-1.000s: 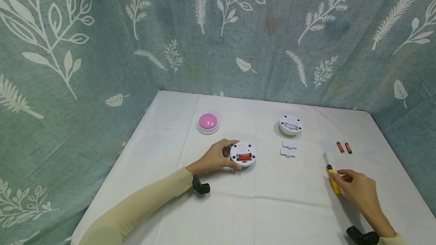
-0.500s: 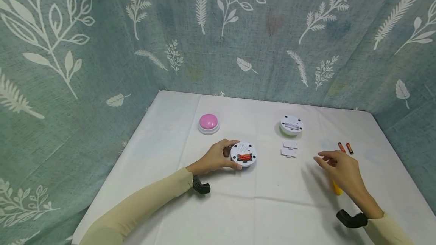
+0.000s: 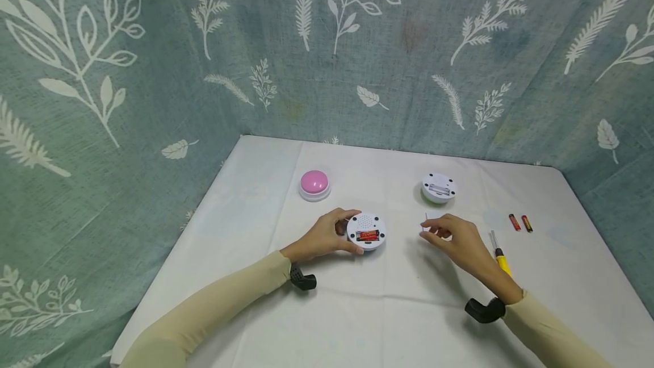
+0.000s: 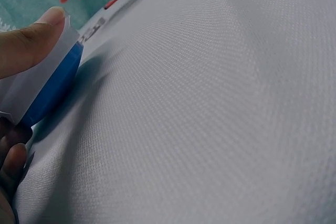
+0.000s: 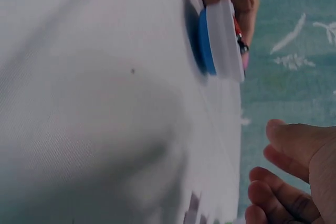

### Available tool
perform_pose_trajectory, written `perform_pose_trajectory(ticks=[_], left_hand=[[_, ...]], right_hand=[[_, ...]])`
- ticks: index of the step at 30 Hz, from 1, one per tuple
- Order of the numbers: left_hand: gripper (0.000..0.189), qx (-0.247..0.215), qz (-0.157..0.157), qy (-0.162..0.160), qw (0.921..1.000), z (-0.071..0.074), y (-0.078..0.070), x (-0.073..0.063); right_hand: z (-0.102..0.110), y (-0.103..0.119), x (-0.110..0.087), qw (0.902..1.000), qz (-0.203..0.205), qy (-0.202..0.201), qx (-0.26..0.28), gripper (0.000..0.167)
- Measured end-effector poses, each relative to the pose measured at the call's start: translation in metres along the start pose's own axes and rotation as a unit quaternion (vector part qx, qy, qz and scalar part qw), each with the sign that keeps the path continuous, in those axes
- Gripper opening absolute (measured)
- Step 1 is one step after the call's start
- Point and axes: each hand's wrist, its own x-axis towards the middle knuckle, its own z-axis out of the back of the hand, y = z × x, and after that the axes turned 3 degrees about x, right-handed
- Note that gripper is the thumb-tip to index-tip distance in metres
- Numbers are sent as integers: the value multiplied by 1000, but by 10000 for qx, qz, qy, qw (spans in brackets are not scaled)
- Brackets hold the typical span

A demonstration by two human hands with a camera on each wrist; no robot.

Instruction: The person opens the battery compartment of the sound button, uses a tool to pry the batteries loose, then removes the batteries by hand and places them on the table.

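Note:
A round white push-button lies upside down, two red batteries showing in its open compartment. My left hand grips its rim between thumb and fingers. Its underside is a blue dome in the left wrist view. My right hand hovers over the small white battery covers, hiding most of them in the head view. Nothing shows between its loosely bent fingers in the right wrist view, where the covers sit at the bottom edge.
A pink button stands upright behind. Another overturned button, its battery compartment bare, sits at back right. Two loose batteries and a yellow screwdriver lie to the right. A tiny dark speck is on the white tablecloth.
My right hand has let go of the screwdriver, leaving it on the table, and has moved left to the battery covers. The left hand still grips the button in place.

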Motion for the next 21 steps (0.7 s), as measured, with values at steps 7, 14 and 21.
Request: perform_pose_trajectory(ticks=[7,14,21], left_hand=[[95,60,72,-10,10000,0,-2,-1],[95,144,142,-6,9998,0,-3,0],[95,98,160,23,9998,1,-4,-1]], right_hand=[[-20,16,15,9987,169,354,312,19],[-30,26,26,9974,447,404,405,21],[-39,33,33,9955,670,521,409,24]])
